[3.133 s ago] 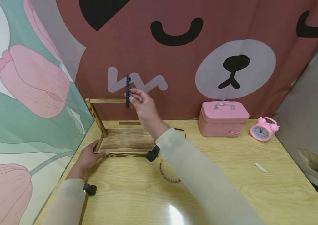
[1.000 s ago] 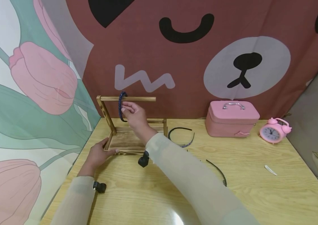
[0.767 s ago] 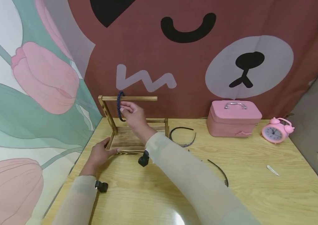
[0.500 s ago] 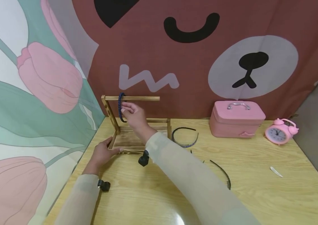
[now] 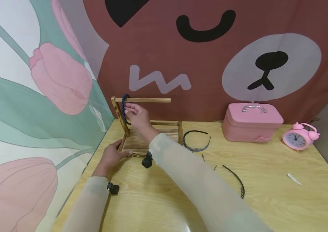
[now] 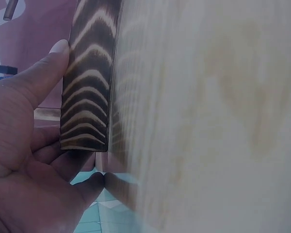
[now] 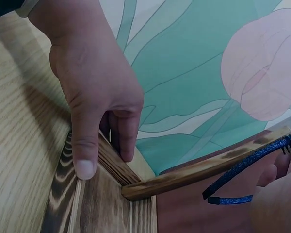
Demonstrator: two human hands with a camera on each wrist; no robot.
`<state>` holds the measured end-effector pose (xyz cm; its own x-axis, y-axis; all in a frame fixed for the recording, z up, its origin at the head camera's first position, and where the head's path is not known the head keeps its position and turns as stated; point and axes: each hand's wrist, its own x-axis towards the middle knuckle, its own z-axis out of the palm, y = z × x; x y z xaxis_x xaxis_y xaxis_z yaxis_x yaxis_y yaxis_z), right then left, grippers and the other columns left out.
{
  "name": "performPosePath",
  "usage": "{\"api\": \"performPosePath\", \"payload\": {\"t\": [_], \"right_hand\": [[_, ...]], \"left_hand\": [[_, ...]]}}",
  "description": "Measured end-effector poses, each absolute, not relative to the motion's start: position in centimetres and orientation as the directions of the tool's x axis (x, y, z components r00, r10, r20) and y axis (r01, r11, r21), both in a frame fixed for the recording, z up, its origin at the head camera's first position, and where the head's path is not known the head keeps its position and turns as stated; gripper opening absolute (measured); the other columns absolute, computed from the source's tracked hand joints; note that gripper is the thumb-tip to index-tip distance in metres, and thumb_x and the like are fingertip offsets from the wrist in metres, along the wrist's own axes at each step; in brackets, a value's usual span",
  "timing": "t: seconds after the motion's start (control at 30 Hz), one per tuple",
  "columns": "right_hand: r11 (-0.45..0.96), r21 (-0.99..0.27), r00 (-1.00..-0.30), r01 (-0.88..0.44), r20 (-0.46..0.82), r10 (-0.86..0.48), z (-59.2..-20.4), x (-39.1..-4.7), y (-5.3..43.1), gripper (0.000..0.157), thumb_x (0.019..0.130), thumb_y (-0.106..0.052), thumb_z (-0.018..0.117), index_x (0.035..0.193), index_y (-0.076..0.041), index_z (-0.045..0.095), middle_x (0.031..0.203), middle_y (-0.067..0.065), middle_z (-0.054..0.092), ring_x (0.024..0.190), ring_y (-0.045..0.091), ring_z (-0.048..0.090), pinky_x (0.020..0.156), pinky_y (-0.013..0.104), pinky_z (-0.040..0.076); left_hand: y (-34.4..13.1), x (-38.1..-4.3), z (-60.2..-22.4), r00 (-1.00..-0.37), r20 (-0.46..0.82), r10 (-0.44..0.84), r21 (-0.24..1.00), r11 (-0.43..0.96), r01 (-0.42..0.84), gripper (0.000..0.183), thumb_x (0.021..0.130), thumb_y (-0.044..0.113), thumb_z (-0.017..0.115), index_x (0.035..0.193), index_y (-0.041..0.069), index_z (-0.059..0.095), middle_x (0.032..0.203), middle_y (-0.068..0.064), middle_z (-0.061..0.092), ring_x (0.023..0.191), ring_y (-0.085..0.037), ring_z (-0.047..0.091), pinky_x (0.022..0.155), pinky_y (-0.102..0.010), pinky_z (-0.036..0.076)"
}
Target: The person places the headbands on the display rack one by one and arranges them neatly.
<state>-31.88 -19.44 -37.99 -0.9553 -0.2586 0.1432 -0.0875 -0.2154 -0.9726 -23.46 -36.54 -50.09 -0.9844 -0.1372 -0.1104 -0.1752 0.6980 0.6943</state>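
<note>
A blue toothed headband (image 5: 124, 111) hangs over the horizontal bar (image 5: 152, 100) of a brown wooden rack (image 5: 119, 116), close to its upright post. My right hand (image 5: 140, 121) pinches the headband's front side between thumb and fingers. In the right wrist view, the headband's (image 7: 247, 167) two ends point down beside the post. My left hand (image 5: 112, 156) grips the left front corner of the rack's base, thumb on the front edge. The left wrist view shows that thumb against the dark-grained front board (image 6: 87, 92), with the fingers around its end.
Right of the rack lies another toothed headband (image 5: 195, 149). A black headband (image 5: 237, 178), partly hidden by my right sleeve, lies nearer. A white hair clip (image 5: 293, 179) is farther right. A pink case (image 5: 252, 124) and a pink alarm clock (image 5: 297, 138) stand at the back.
Three seconds ago my right hand held the headband upright near the bar; now it hangs over the bar and has slid left toward the post. The left hand stays on the rack; the view has shifted.
</note>
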Motion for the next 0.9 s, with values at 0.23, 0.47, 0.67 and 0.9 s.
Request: {"api": "performPosePath", "payload": {"t": [0.23,0.47,0.67,0.9], "right_hand": [[-0.241,-0.968,-0.957,-0.068,0.131,-0.258,-37.8,-31.8,-20.1,0.027,0.109,-0.007,0.067,0.134,-0.006,0.076,0.131,0.009,0.08,0.123,0.021,0.075,0.105,0.037,0.06],[-0.188,-0.979,-0.963,-0.074,0.118,-0.24,-37.6,-31.9,-20.8,0.021,0.109,-0.012,0.069,0.128,-0.01,0.079,0.122,0.005,0.082,0.114,0.016,0.076,0.099,0.034,0.062],[-0.129,-0.988,-0.973,-0.086,0.111,-0.204,-38.0,-32.2,-21.5,0.016,0.108,-0.014,0.072,0.12,-0.011,0.082,0.11,0.006,0.083,0.101,0.014,0.077,0.087,0.03,0.062],[-0.143,-0.985,-0.971,-0.093,0.122,-0.208,-38.0,-32.4,-22.4,0.016,0.108,-0.013,0.072,0.12,-0.01,0.082,0.11,0.006,0.082,0.097,0.011,0.075,0.083,0.025,0.061]], "left_hand": [[-36.4,-23.4,-50.2,-0.987,-0.09,-0.135,0.679,0.717,-0.16,0.097,0.099,0.048,0.081,0.169,-0.001,0.036,0.166,-0.031,0.046,0.153,-0.051,0.045,0.125,-0.064,0.041],[-36.3,-23.3,-50.2,-0.989,-0.068,-0.134,0.69,0.709,-0.144,0.094,0.099,0.045,0.083,0.169,0.001,0.038,0.165,-0.029,0.049,0.152,-0.049,0.047,0.123,-0.064,0.042],[-36.2,-23.3,-50.6,-0.99,-0.066,-0.123,0.713,0.688,-0.133,0.093,0.099,0.044,0.083,0.169,0.003,0.039,0.162,-0.025,0.054,0.149,-0.046,0.053,0.122,-0.062,0.046],[-36.4,-23.3,-50.3,-0.989,-0.064,-0.133,0.709,0.692,-0.139,0.095,0.099,0.043,0.082,0.17,0.0,0.035,0.166,-0.028,0.047,0.153,-0.048,0.047,0.124,-0.062,0.042]]}}
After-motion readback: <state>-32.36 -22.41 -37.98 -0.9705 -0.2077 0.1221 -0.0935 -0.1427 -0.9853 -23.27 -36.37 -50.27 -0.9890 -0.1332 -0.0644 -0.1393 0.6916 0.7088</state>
